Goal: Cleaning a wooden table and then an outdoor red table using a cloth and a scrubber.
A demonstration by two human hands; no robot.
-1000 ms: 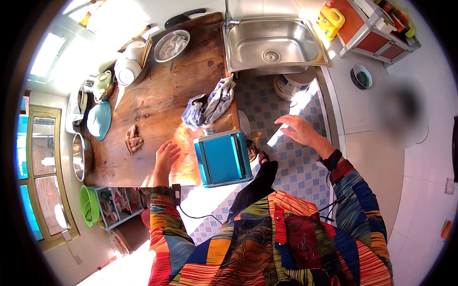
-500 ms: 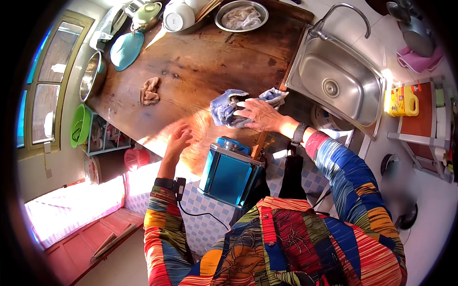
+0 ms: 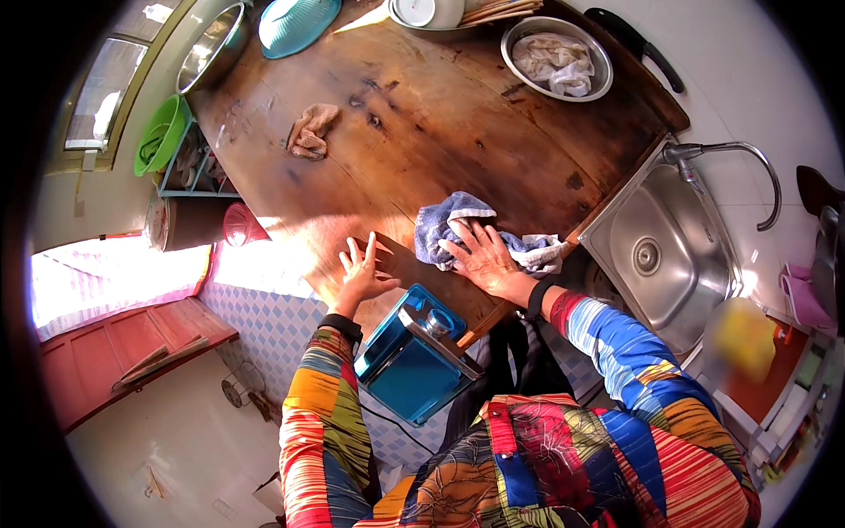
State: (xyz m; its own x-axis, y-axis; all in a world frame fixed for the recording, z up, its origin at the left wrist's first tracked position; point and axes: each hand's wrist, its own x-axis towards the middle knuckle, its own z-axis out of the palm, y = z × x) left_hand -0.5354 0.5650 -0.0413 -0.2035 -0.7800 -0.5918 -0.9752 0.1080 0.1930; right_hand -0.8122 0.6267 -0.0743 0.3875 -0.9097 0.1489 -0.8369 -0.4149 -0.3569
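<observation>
My right hand (image 3: 486,260) lies flat with spread fingers on a crumpled blue and white cloth (image 3: 444,231) near the front edge of the wooden table (image 3: 422,114). Part of the cloth sticks out to the right of the hand. Apart from any object, my left hand (image 3: 359,277) is held at the sunlit front edge with its fingers spread, holding nothing. Between my forearms, in front of my body, is a blue box-shaped object with a metal frame (image 3: 414,378). A small brown cloth (image 3: 312,132) lies bunched up farther back on the left.
A steel sink (image 3: 647,255) with a curved tap (image 3: 766,167) adjoins the table's right side. At the back are a metal bowl holding a pale cloth (image 3: 607,75), a knife (image 3: 647,48) and a teal basket (image 3: 299,26). A green basin (image 3: 160,136) stands left.
The view has turned, so the table, sink and cloths sit elsewhere in the picture. My left hand's fingers have spread wider. My right hand is still on the blue and white cloth.
</observation>
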